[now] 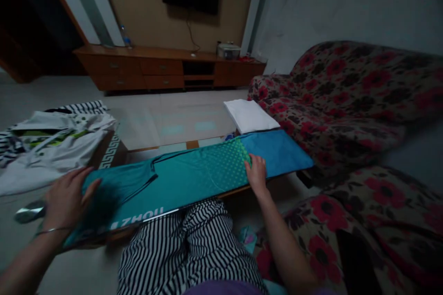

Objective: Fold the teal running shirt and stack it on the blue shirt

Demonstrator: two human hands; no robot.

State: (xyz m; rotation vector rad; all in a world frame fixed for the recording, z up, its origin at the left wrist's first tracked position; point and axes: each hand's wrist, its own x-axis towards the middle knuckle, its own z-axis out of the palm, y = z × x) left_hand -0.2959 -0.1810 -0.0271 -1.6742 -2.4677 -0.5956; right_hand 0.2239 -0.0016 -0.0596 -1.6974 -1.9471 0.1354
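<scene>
A teal and blue garment [194,179] lies spread flat on a long, low wooden board [231,192], with a dotted green band across its middle and a sleeve folded over at the left. My right hand [256,175] rests on the cloth at the dotted band, fingers flat and holding nothing. My left hand [65,205] lies at the garment's left end, thumb and fingers apart over the cloth. A dark blurred patch covers the cloth beside that thumb. I cannot tell what it is.
A white folded cloth [249,116] lies beyond the board's right end. A pile of white and striped clothes [58,143] sits at left. A red-flowered sofa [346,110] fills the right side. My striped trousers [187,249] are below the board. A wooden cabinet [162,67] stands against the far wall.
</scene>
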